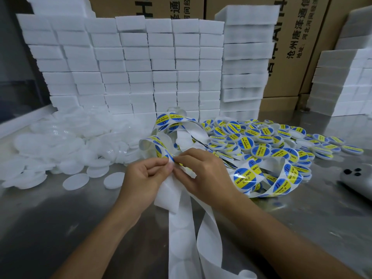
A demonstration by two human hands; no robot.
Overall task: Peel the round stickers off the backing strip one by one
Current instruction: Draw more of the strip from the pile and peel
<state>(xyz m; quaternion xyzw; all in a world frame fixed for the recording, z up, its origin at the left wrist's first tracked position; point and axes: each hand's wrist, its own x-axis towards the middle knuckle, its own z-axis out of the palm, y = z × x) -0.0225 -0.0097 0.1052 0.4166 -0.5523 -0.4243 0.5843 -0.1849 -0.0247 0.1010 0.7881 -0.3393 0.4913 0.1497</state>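
Emptied white paper backing strip (182,214) is trailing toward lower frame while left hand (145,176) and right hand (203,174) are pinching a blue-and-yellow round sticker (171,158) between them at centre frame.

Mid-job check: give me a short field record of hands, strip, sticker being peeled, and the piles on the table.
left hand: pinches the backing strip
right hand: pinches the edge of a round sticker
strip: peeled white part trails toward the camera; stickered part loops right
left pile: plain white lids
right pile: stickered lids
behind: stacked white foam blocks
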